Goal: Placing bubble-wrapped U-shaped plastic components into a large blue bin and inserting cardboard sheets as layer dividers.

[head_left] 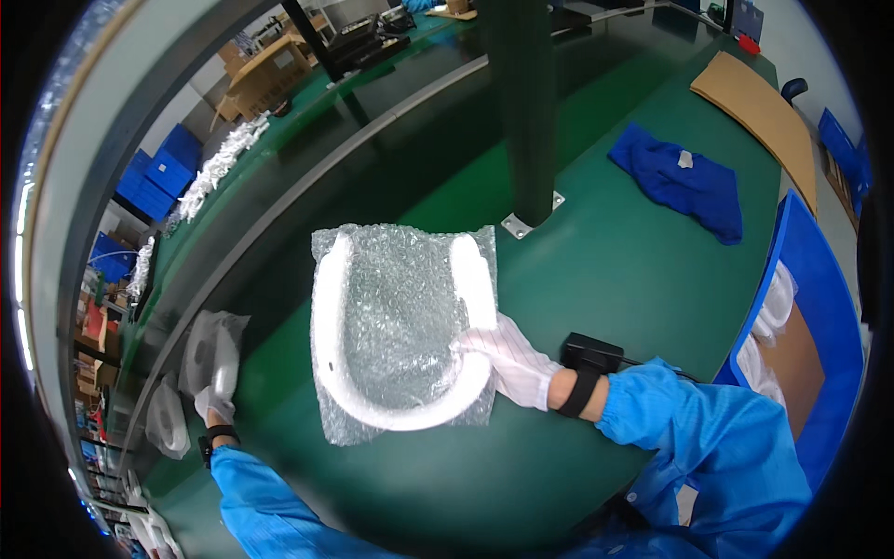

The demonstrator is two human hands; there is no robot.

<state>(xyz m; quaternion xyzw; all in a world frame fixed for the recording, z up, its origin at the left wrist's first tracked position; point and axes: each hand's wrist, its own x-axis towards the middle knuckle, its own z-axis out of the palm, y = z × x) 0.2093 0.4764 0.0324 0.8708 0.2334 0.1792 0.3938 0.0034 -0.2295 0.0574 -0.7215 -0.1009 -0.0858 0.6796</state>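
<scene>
A white U-shaped part (402,416) lies on a sheet of bubble wrap (400,289) on the green bench, its two arms pointing away from me. My right hand (512,361), in a white striped glove, is closed on the lower right side of the U, thumb and fingers on its rim. Off to the left, my left hand (214,404), also gloved, grips the near end of a white curved part in a clear plastic bag (210,352). Its fingertips are partly hidden. A second bagged white part (168,419) lies beside that hand.
A dark green post (527,121) rises from the bench beyond the wrap. Blue cloth (680,177) and a cardboard sheet (759,107) lie at the far right. A blue bin (819,307) with white bagged parts stands at right. A metal-edged conveyor (372,126) curves behind.
</scene>
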